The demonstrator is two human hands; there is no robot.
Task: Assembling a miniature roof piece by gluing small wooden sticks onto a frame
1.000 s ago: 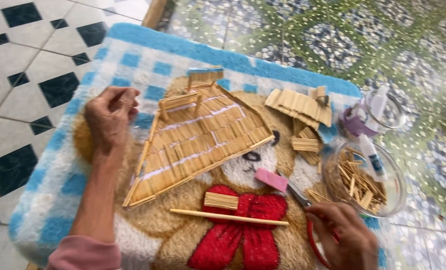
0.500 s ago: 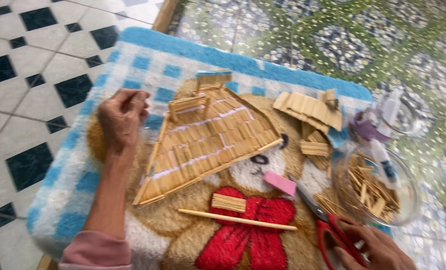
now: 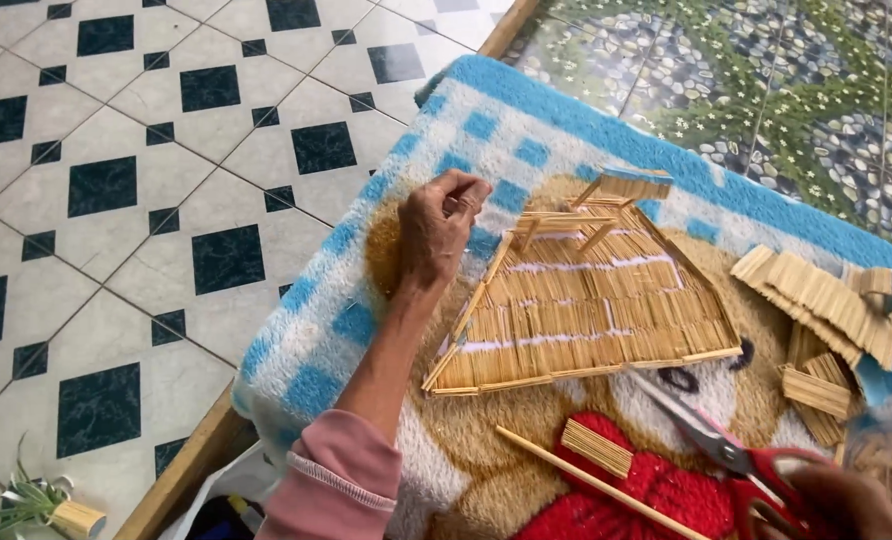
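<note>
Gripping the red-handled scissors (image 3: 736,460) at the bottom right edge, the right hand (image 3: 846,505) is showing only partly; its fingers are sitting in the loops, the blades are pointing up-left with their tips near the panel's lower edge, and how far the hand is curled I cannot tell. Just beside the blades, a long thin stick (image 3: 601,485) and a small stick bundle (image 3: 596,447) are lying on the red bow of the bear-patterned blanket (image 3: 526,130). Farther up, the stick panel (image 3: 591,315), a flat trapezoid of closely laid bamboo slivers, is resting in the middle of the blanket. Judging by its even rows, pale glue lines and framed edges, most of the panel is looking finished, while the loose cross-sticks at its top are seeming unfixed. The left hand (image 3: 436,230) is hovering at the panel's upper left corner, fingertips pinched together, perhaps on something too small to make out. Beyond, loose flat stick pieces (image 3: 816,300) are waiting at the right.
</note>
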